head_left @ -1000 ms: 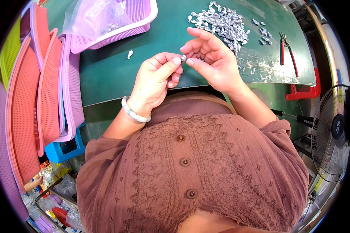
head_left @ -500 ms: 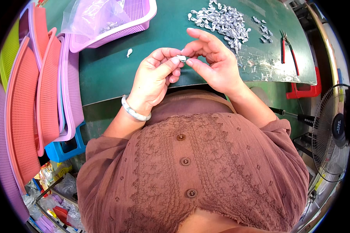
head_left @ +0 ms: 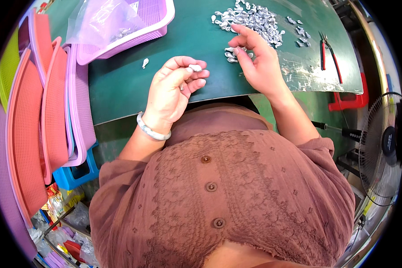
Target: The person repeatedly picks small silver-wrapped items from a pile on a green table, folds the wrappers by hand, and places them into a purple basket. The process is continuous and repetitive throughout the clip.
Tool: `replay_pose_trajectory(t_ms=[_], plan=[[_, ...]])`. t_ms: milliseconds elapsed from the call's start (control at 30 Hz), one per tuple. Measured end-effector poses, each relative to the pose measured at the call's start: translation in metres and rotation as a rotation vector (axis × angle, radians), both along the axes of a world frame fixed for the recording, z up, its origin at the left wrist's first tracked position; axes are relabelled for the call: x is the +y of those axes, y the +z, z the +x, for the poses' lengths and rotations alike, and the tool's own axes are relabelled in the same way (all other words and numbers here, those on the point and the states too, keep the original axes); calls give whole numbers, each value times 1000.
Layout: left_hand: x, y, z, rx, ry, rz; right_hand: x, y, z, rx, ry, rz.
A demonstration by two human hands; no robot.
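Observation:
My left hand (head_left: 172,87) pinches a small silver teardrop-shaped piece (head_left: 195,68) between thumb and forefinger, above the near part of the green table (head_left: 174,44). The other fingers curl loosely below it, where something tiny and pale shows beside the palm. My right hand (head_left: 260,62) hovers with thumb and fingers apart over a small cluster of similar silver pieces (head_left: 231,58). Whether its fingertips touch them I cannot tell. Beyond that hand lies a large heap of silver pieces (head_left: 250,20). One more loose silver piece (head_left: 145,63) rests to the left.
A purple basket (head_left: 158,31) with a clear plastic bag (head_left: 105,22) stands at the far left. Stacked orange and purple baskets (head_left: 27,134) line the left side. Red-handled pliers (head_left: 330,58) and several scattered pieces (head_left: 303,33) lie right. A fan (head_left: 379,152) stands off the right edge.
My hands have come apart. The left keeps the silver piece and has shifted slightly left; the right has moved right, off the piece, with the small cluster now showing beneath it.

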State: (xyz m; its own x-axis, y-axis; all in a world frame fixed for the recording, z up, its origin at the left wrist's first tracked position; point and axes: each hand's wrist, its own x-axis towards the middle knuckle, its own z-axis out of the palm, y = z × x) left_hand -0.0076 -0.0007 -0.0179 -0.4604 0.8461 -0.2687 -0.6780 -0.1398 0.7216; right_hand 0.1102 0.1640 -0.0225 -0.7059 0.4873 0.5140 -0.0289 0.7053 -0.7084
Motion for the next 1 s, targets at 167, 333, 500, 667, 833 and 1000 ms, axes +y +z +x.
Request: replay_pose_trajectory(t_ms=[167,333,500,667,833,1000], plan=[[0,-1,-3,-102,7,11,3,11,7,-194,7,210],[-2,-5,-7,-90,-37,-6,3,11,8,-213,68,326],[-2,-4,-6,-51,-48,-54,-1,7,12,-261,108,316],[-2,-4,-4,-30,-48,-60,-7,13,10,-325,198,218],[-3,-3,-5,-24,-53,-68,1,13,6,-206,325,280],[-3,-3,-5,-27,-57,-65,7,14,7,-240,359,495]])
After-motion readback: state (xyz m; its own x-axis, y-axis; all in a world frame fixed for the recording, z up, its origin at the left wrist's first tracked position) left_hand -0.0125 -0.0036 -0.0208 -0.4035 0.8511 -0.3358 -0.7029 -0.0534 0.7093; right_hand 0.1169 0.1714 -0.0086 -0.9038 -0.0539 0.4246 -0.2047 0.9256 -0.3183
